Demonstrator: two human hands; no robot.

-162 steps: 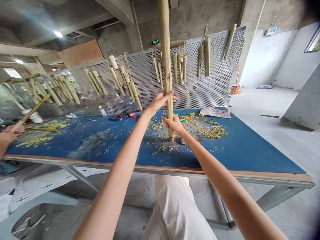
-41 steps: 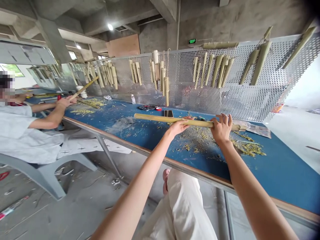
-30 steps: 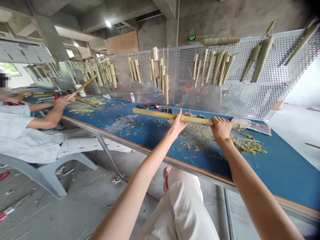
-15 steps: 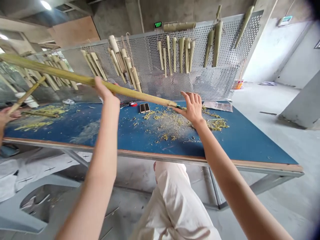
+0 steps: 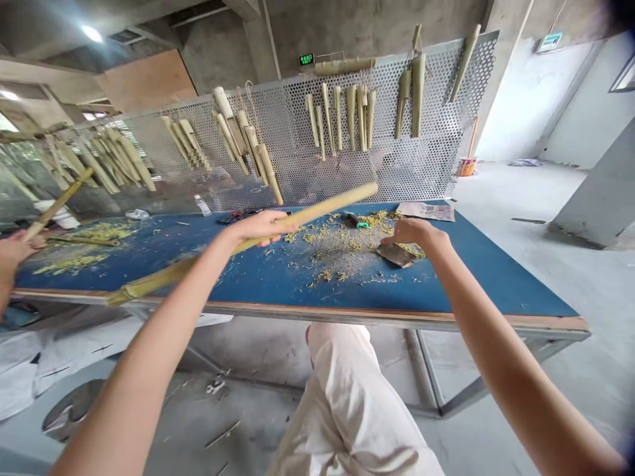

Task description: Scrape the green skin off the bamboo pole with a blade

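Note:
A long bamboo pole (image 5: 317,208) slants over the blue table (image 5: 476,284), its far end raised to the right and its near end low past the table's front edge on the left. My left hand (image 5: 258,226) is closed round the pole near its middle. Over on the right, my right hand (image 5: 414,233) grips the handle of a dark flat blade (image 5: 395,254) that lies among the yellow-green shavings (image 5: 342,248). Its fingers are curled shut on it.
Cut bamboo pieces (image 5: 347,112) hang on a perforated metal screen (image 5: 436,158) behind the table. Another person's hand (image 5: 12,251) at the far left holds a bamboo stick (image 5: 54,205). A small bottle (image 5: 202,205), red tape and newspaper (image 5: 426,210) lie at the back.
The pole swung over: its far end now points up to the right instead of to the left. My right hand left the pole's end and took hold of the blade on the table.

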